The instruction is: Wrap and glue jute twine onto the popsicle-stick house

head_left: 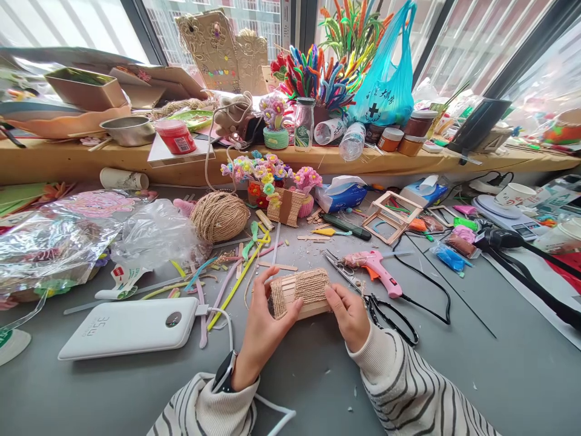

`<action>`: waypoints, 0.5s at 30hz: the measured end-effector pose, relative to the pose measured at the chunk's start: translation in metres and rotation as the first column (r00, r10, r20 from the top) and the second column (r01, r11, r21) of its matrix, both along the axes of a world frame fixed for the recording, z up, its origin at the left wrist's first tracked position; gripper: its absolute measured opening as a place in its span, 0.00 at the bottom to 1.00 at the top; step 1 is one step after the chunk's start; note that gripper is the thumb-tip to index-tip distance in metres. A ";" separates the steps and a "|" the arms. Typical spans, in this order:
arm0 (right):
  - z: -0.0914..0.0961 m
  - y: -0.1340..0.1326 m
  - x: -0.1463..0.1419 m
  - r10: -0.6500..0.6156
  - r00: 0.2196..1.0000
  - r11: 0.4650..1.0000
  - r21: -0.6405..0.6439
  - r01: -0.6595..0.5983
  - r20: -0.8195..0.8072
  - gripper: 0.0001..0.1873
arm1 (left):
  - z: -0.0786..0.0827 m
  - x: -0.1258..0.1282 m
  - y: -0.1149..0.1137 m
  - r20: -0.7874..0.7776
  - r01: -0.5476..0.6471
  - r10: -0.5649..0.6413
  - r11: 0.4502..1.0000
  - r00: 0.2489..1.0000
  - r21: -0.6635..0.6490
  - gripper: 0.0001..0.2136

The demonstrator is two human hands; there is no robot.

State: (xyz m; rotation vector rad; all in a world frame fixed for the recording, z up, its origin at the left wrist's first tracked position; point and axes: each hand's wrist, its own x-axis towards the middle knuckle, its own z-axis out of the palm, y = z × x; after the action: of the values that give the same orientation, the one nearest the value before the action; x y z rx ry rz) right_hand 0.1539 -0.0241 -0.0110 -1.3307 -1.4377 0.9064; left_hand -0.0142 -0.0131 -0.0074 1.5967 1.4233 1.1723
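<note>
Between my two hands is a small box of wooden craft sticks (288, 287), partly wrapped in jute twine, held just above the grey table. My left hand (269, 318) grips its left end, thumb along the near side and fingers behind. Fingers of my right hand (348, 312) pinch the right end by the twine. A strip of bare sticks shows between two wrapped bands. Beyond it lies a ball of jute twine (221, 216). To the right are a pink hot glue gun (374, 266) and black-handled scissors (394, 318).
A white power bank (129, 327) lies at left, its cable running to my left wrist. Pipe cleaners (242, 272) are scattered behind it. A wooden stick frame (393, 215) and a kitchen scale (508, 215) stand at right. Jars and a blue bag (385, 79) line the sill.
</note>
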 end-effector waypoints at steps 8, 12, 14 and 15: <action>0.001 -0.002 0.000 -0.007 0.999 1.000 0.009 0.007 0.038 0.18 | -0.001 -0.001 -0.002 0.004 0.041 -0.041 0.998 0.999 0.049 0.28; 0.000 -0.001 0.003 0.006 1.000 1.000 0.017 -0.007 0.028 0.18 | -0.001 0.000 -0.003 -0.012 0.054 -0.053 0.989 0.999 0.141 0.30; -0.002 -0.001 0.004 0.014 1.000 1.000 0.001 -0.014 0.008 0.18 | -0.002 0.001 -0.003 -0.010 0.056 -0.055 0.985 0.998 0.162 0.31; -0.003 -0.001 0.004 0.014 1.000 1.000 -0.003 -0.014 0.000 0.17 | -0.002 0.001 -0.003 -0.005 0.057 -0.057 0.985 0.998 0.161 0.32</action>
State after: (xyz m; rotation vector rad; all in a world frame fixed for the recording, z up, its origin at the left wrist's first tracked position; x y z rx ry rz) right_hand 0.1579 -0.0248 -0.0138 -1.3242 -1.4477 0.9182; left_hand -0.0137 -0.0163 -0.0091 1.7364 1.3025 1.2807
